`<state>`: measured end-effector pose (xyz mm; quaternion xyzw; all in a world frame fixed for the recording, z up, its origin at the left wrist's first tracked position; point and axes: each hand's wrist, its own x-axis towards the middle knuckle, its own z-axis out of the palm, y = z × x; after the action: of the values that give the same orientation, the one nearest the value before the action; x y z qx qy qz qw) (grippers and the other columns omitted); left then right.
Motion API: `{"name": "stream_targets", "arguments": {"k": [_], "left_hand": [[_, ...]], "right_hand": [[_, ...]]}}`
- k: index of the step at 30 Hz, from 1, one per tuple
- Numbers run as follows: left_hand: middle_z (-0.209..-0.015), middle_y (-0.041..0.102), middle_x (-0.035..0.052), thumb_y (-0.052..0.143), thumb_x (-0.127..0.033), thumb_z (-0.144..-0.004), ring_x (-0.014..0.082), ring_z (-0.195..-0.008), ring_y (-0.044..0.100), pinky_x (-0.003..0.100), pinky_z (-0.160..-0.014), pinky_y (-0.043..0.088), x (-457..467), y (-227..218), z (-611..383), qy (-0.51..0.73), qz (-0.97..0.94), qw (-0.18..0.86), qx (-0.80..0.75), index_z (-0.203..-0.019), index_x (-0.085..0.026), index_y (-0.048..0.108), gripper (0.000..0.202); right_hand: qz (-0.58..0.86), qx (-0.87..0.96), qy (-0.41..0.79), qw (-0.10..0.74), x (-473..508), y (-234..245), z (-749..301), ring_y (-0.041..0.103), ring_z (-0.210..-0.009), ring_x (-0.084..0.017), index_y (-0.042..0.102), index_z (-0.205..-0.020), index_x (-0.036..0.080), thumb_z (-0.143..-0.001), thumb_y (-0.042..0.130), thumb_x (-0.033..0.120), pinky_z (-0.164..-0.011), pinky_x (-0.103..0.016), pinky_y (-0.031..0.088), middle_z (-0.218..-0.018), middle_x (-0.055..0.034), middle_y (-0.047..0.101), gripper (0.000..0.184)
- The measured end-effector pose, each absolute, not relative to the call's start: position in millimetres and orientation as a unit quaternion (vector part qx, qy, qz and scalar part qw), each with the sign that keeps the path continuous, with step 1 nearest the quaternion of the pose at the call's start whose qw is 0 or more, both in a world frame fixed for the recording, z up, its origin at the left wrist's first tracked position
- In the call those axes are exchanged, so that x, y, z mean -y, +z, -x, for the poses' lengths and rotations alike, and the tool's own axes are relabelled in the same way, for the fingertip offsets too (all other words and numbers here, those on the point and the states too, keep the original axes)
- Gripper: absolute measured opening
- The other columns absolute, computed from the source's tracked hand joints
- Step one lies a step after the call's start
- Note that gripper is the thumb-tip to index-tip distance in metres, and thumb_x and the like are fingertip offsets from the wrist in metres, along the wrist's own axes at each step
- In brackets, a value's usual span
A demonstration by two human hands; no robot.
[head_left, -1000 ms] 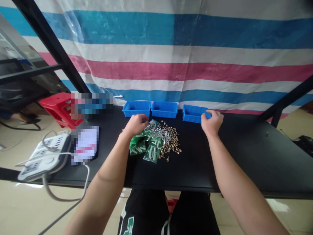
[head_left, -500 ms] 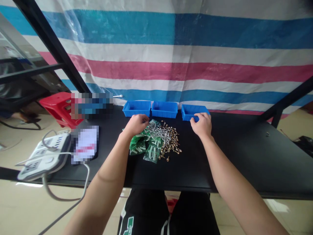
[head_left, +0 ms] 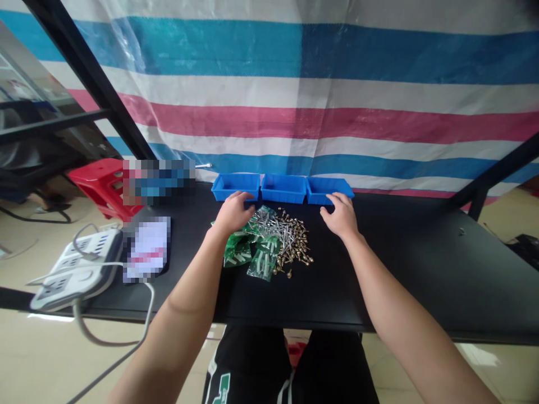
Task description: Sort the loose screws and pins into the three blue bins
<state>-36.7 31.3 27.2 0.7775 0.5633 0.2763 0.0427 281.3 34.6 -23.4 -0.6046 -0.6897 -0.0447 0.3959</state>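
Item: three blue trays, ranged end to end along the far edge of the desk point(head_left: 408, 258), right up by the striped sheet point(head_left: 210, 53): left tray point(head_left: 220, 196), middle tray point(head_left: 283, 196), right tray point(head_left: 315, 198).

Handling: judged light, stiff, smooth-walled and hard to break; best taken at the near rim or by both short ends.

Item: right hand point(head_left: 341, 217), at the near rim of the right tray, thumb and fingers apart; whether the fingertips bear on the rim I cannot tell.

Item: left hand point(head_left: 233, 216), before the left tray, thumb and fingers apart, nothing visibly held.

Item: loose screws point(head_left: 295, 238), heaped mid-desk between far and near edges; likely hard, small, prone to roll; best pinched singly or scooped.

Item: green-tinted bags point(head_left: 261, 262), left of the screws; probably soft and slippery, best lifted by a corner.

Item: power strip point(head_left: 80, 266), near left corner.
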Motion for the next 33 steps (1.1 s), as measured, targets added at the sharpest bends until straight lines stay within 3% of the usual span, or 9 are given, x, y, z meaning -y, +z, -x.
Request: {"name": "stream_targets", "arguments": {"k": [5,10,17,24,29,33], "left_hand": [[-0.136,0.049,0.0143,0.051,-0.034,-0.08,0.0311,-0.128,0.043,0.045,-0.108,0.036,-35,17,35,0.281,-0.758,-0.01,-0.588,-0.13,-0.013,0.051,0.054],[-0.149,0.033,0.0176,0.049,-0.041,-0.083,0.0346,-0.138,0.029,0.05,-0.112,0.029,-41,7,36,0.226,-0.757,0.004,-0.613,-0.14,-0.01,0.038,0.066],[-0.15,0.032,0.0191,0.046,-0.04,-0.085,0.0304,-0.141,0.026,0.042,-0.116,0.023,-46,6,37,0.204,-0.778,0.004,-0.594,-0.14,-0.004,0.037,0.066],[-0.151,0.03,0.0165,0.045,-0.04,-0.085,0.029,-0.141,0.024,0.043,-0.116,0.023,-43,13,38,0.19,-0.778,0.03,-0.598,-0.142,-0.007,0.036,0.067],[-0.149,0.034,0.0182,0.047,-0.039,-0.084,0.0281,-0.139,0.03,0.04,-0.114,0.027,-39,19,40,0.219,-0.772,0.046,-0.595,-0.138,-0.006,0.041,0.063],[-0.142,0.045,0.0156,0.049,-0.039,-0.082,0.029,-0.133,0.04,0.042,-0.111,0.032,-39,21,44,0.248,-0.764,0.036,-0.595,-0.132,-0.011,0.05,0.057]], "right_hand": [[0.595,0.7,-0.052,0.393,-35,-24,-280,0.049,-0.114,-0.033,0.063,-0.116,0.013,-0.077,0.056,0.032,-0.101,-0.049,0.042,-0.121,-0.0166,0.055,0.044],[0.592,0.703,-0.055,0.391,-35,-25,-278,0.049,-0.115,-0.033,0.062,-0.117,0.012,-0.076,0.056,0.032,-0.102,-0.049,0.041,-0.121,-0.0174,0.055,0.046],[0.591,0.709,-0.034,0.384,-35,-28,-276,0.046,-0.122,-0.033,0.059,-0.119,0.011,-0.075,0.057,0.031,-0.105,-0.048,0.039,-0.128,-0.0183,0.051,0.048],[0.581,0.7,-0.039,0.413,-32,-25,-272,0.047,-0.123,-0.031,0.058,-0.12,0.012,-0.077,0.056,0.031,-0.104,-0.048,0.04,-0.129,-0.0178,0.051,0.047],[0.535,0.723,-0.033,0.437,-24,-17,-263,0.053,-0.116,-0.028,0.06,-0.117,0.014,-0.082,0.052,0.035,-0.103,-0.046,0.042,-0.12,-0.0164,0.058,0.042],[0.487,0.766,0.05,0.417,-13,-11,-253,0.057,-0.111,-0.027,0.062,-0.115,0.018,-0.083,0.054,0.042,-0.1,-0.045,0.045,-0.116,-0.0127,0.062,0.041]]}}
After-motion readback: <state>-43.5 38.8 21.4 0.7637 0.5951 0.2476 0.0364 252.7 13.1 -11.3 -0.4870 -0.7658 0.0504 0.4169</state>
